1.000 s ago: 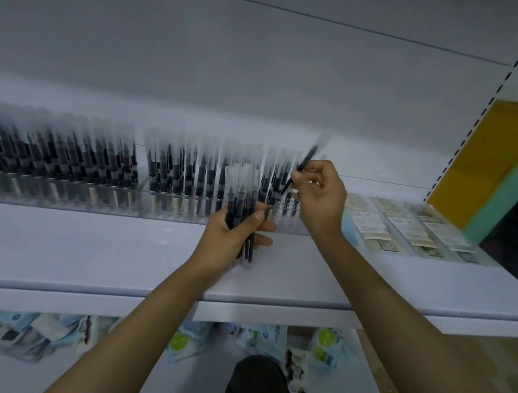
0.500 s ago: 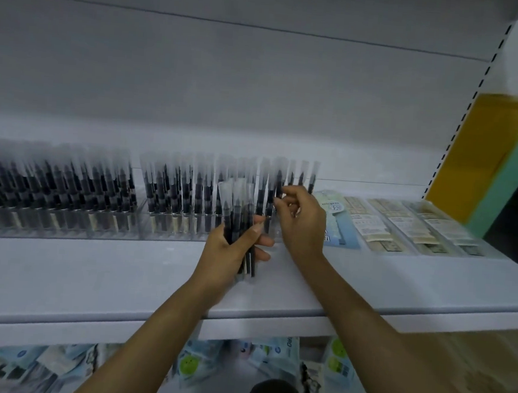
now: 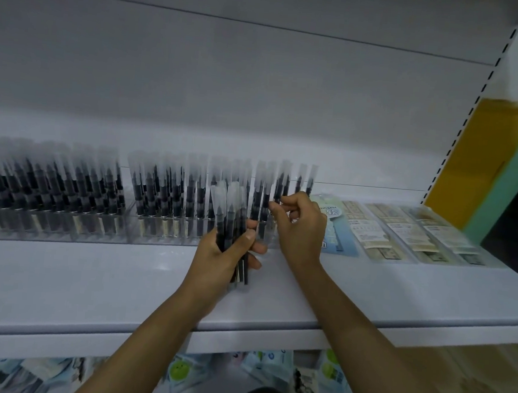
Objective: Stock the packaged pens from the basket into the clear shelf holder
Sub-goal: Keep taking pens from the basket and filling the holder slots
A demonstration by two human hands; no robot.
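Gripping packaged pens [image 3: 230,225] upright in left hand [image 3: 220,257]; curling right hand [image 3: 301,230] at right end of clear holder [image 3: 167,238], cannot tell if pinching.

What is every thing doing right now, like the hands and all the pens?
left hand, gripping the pen bunch.
pen bunch, upright in that hand.
clear holder, on the shelf, mostly filled.
stocked pens, standing upright in rows.
right hand, fingers curled at the holder's right end; whether they pinch a pen is unclear.
flat packets, lying flat beside the holder.
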